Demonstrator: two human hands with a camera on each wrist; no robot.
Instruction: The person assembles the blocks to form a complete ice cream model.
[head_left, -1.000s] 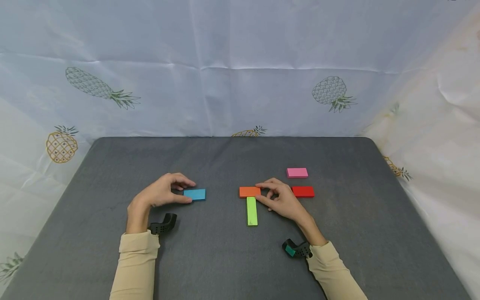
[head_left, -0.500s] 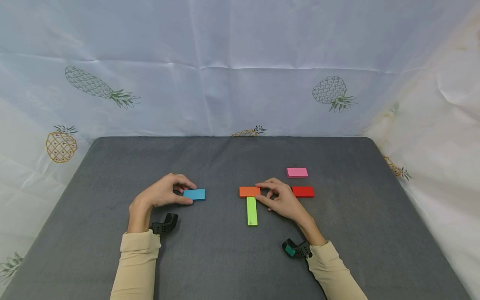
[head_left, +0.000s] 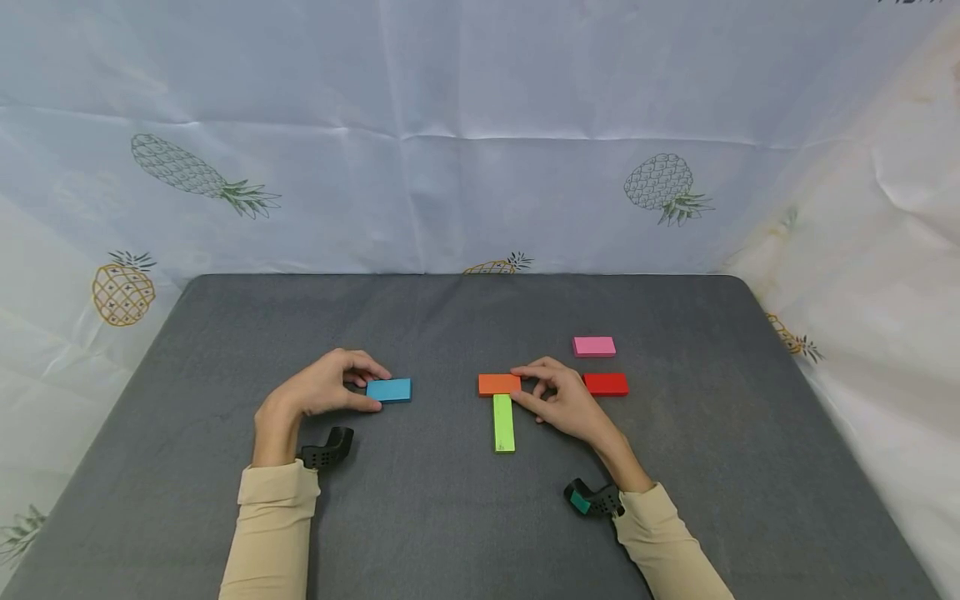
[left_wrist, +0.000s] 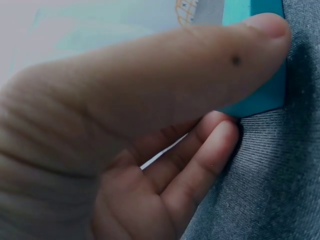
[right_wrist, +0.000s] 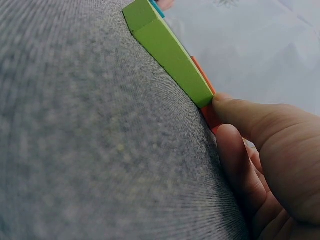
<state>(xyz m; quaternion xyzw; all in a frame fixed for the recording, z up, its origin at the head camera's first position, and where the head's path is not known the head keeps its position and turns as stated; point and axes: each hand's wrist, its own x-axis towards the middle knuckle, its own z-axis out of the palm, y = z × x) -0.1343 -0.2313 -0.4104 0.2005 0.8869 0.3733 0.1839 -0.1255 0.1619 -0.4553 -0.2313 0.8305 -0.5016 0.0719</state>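
Note:
On the grey table lies a flat blue block (head_left: 389, 391), gripped at its left end by my left hand (head_left: 326, 385). The thumb (left_wrist: 200, 65) presses the near side and the index finger is at the far side. To the right, my right hand (head_left: 561, 403) pinches the right end of an orange block (head_left: 495, 384) between thumb and index finger. A lime green block (head_left: 504, 423) runs lengthwise toward me from the orange one's near side, so the pair forms a T. In the right wrist view the thumb (right_wrist: 240, 112) is right at the green block's end.
A red block (head_left: 607, 384) lies just right of my right hand, with a pink block (head_left: 594, 347) behind it. The grey table (head_left: 435, 517) ends at a pale pineapple-print curtain (head_left: 450, 192). A black wrist mount (head_left: 327, 450) sits on each wrist.
My left hand has drawn back very slightly to the left along the blue block since half a second ago. The right hand and all the blocks stay in place.

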